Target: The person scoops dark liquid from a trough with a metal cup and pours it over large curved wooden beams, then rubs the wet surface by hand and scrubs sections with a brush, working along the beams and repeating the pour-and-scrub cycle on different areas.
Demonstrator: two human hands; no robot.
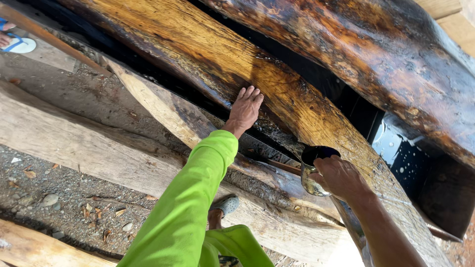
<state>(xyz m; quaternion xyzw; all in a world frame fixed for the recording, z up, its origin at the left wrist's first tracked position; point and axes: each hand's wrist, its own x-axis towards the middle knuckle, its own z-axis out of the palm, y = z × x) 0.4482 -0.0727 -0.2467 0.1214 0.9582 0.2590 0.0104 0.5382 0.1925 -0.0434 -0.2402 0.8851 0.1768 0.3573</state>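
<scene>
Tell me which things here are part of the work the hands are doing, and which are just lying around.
In use:
left hand flat on the dark-stained plank
right hand gripping a small tin can

Lying about:
pale unstained planks
gravel and dry leaves
blue sandal at the top left

Sunlit gravel ground (pixel 59 198), pale timbers (pixel 74 143)

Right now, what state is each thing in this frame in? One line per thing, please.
left hand: open, palm flat on the wet plank.
right hand: shut on the tin can.
tin can: upright, mouth open, dark inside, contents unclear.
wet plank: glossy and dark-stained where coated.
pale planks: dry, uncoated.
dark liquid: pooled below the timbers, reflective.
</scene>
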